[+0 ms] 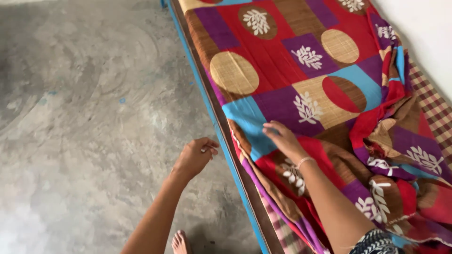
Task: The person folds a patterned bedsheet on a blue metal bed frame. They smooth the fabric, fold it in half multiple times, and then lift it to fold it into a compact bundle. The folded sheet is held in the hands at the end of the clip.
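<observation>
A bright patchwork bedsheet (282, 61) in red, purple, blue and tan with white leaf prints covers a low bed. The sheet lies flat at the far end and is bunched and folded at the near right (400, 155). My right hand (282, 138) rests flat on the sheet near its front edge, fingers spread, a thin bracelet on the wrist. My left hand (195, 155) hangs over the floor just left of the bed's edge, fingers loosely curled, with something small and pale between them that I cannot make out.
The bed has a blue frame edge (207, 103) running diagonally. A checked mattress cover (433, 101) shows at the right by a white wall. Grey concrete floor (84, 117) fills the left. My bare foot (180, 242) stands near the bottom.
</observation>
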